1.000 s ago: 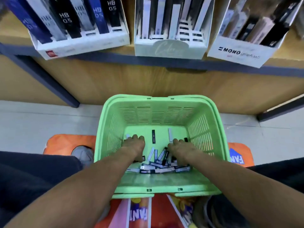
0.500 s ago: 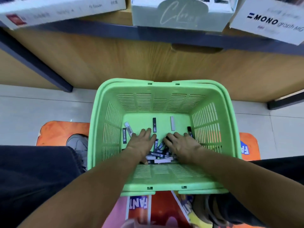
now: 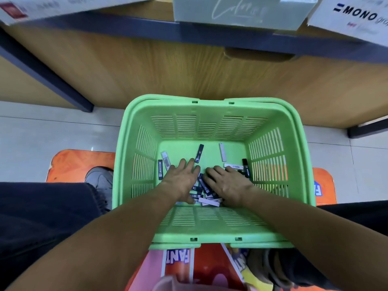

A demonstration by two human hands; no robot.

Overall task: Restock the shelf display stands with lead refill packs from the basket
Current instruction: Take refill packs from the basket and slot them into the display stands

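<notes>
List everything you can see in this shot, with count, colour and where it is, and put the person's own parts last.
basket: one, green, on the floor below the shelf.
lead refill packs: a heap plus several loose, black, grey and white, on the basket floor; exact count unclear.
display stands: three, white and pale grey, on the shelf at the top edge.
shelf: one, wood with dark edging.
mat: one, orange, under the basket.
shoe: one, grey, left of the basket.
left hand: fingers spread over the packs.
right hand: flat on the packs.
</notes>
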